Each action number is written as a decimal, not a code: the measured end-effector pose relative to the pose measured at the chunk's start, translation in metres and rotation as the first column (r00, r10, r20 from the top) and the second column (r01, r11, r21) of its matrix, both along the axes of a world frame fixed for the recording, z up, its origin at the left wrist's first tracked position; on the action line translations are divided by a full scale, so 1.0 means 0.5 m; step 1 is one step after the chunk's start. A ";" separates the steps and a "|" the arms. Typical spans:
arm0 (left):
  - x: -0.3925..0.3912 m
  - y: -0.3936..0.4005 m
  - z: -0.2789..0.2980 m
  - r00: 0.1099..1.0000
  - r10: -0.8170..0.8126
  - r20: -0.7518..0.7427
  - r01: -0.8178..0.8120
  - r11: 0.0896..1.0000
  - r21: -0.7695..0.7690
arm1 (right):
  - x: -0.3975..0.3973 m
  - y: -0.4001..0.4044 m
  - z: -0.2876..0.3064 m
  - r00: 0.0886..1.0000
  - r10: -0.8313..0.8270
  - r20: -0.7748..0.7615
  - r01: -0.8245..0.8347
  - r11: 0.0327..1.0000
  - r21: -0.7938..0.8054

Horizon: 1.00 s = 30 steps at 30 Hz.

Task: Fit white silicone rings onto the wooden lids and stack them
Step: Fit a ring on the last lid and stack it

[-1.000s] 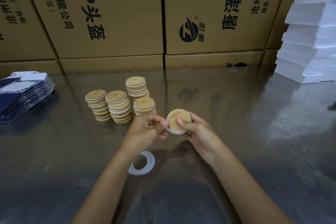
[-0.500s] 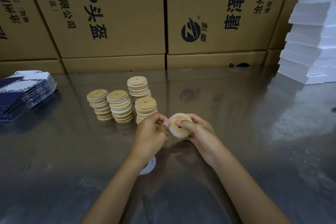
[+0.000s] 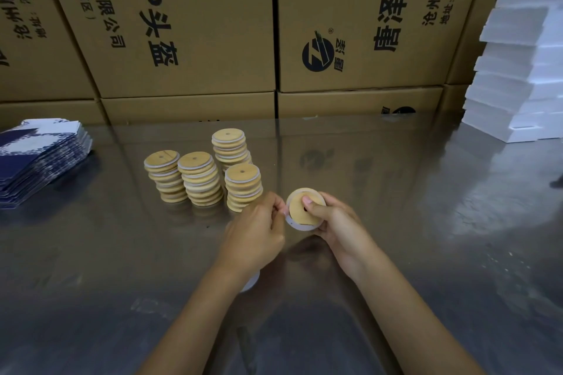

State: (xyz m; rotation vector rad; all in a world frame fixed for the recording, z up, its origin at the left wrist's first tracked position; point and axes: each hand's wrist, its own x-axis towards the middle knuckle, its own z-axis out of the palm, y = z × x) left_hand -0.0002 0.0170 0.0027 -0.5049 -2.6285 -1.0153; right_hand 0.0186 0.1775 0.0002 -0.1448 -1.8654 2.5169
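Cartons (image 3: 189,24): a wall of printed boxes behind the work surface.
Table (image 3: 426,237): glossy top bearing all the work.
Foam slabs (image 3: 524,70): white pile, far right.
Blue sheets (image 3: 39,158): pile, far left.
Finished stacks (image 3: 201,176): four columns of ringed lids; this portion appears done.
Right hand (image 3: 335,222): grasps the wooden lid (image 3: 304,207), thumb on its face, held above the table.
Left hand (image 3: 259,228): fingers pinching the silicone ring (image 3: 294,224) at the lid's edge; seating appears unfinished, stacking remains.
Spare ring (image 3: 251,283): on the table, mostly hidden beneath the left wrist.
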 end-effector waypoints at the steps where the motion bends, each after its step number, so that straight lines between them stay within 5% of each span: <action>1: 0.000 0.002 -0.001 1.000 -0.017 -0.001 0.017 1.000 0.010 | -0.002 0.001 -0.001 1.000 -0.004 0.008 0.004 1.000 -0.017; 11: 0.002 0.023 -0.024 0.977 -0.148 0.152 0.112 0.969 0.222 | -0.013 0.016 0.001 0.999 -0.010 0.035 0.016 0.987 -0.159; 18: -0.010 0.021 -0.035 0.988 -0.036 0.147 -0.007 0.959 0.285 | -0.009 0.011 0.004 0.998 -0.014 0.063 0.022 0.992 -0.123; 25: -0.010 0.027 -0.012 0.913 -0.154 0.378 -0.055 0.871 0.487 | -0.009 0.013 0.006 0.999 0.000 0.051 0.004 0.996 -0.087; 30: -0.004 0.024 0.011 0.894 -0.212 0.394 -0.093 0.774 0.627 | -0.010 0.013 0.007 0.999 0.024 0.048 -0.021 0.998 -0.056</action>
